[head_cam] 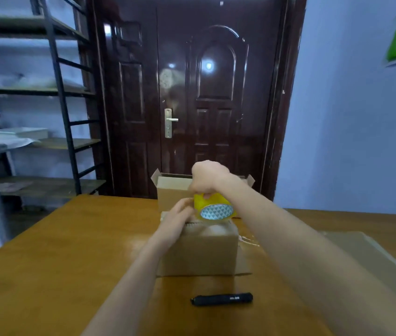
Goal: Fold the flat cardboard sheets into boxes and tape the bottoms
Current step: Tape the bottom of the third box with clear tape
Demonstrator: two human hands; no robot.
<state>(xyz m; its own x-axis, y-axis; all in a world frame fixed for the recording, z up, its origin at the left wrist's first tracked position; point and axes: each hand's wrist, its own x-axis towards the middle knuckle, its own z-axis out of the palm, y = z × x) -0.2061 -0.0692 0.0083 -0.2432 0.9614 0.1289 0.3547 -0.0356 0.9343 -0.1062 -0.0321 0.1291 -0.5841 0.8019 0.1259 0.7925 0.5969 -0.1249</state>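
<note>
Head view shows the right hand (210, 178) clamped on the yellow tape roll (214, 206) over the near box (200, 251) mid-worktop (70, 238), left hand (180, 214) pressing flat on its seam, one finished box (172, 190) behind, flat sheets (366, 253) right awaiting folding.

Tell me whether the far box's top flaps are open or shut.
Open: the far box behind the right hand has its side flaps splayed outward.
</note>
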